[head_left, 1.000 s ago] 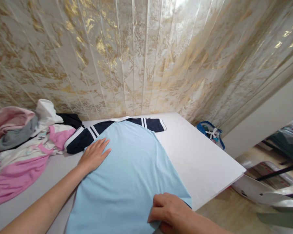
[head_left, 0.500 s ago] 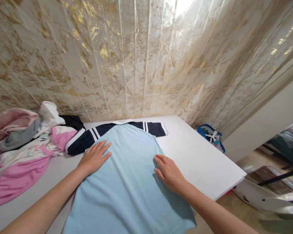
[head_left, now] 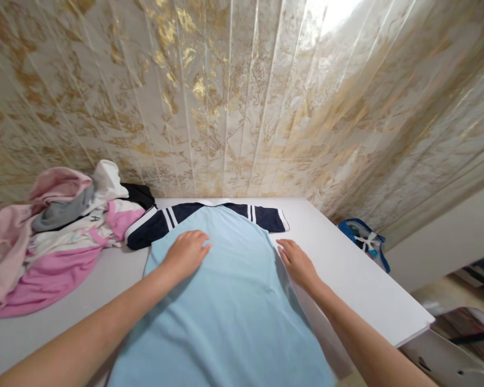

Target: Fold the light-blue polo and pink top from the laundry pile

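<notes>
A light blue shirt (head_left: 229,301) with navy, white-striped sleeves (head_left: 266,216) lies spread back-up on a white table (head_left: 358,279). My left hand (head_left: 185,252) rests flat on the shirt's upper left part, fingers together and stretched out, near the left sleeve (head_left: 153,228). My right hand (head_left: 298,263) lies flat at the shirt's right edge just below the right sleeve, fingers extended, holding nothing.
A heap of pink, white, grey and black clothes (head_left: 52,231) sits on the table's left side. A gold-patterned curtain (head_left: 242,97) hangs behind the table. A blue bag (head_left: 365,242) lies on the floor to the right, past the table's right edge.
My right hand let go of the shirt's lower hem and moved up along the right edge to the sleeve area. My left hand shifted slightly right on the shirt.
</notes>
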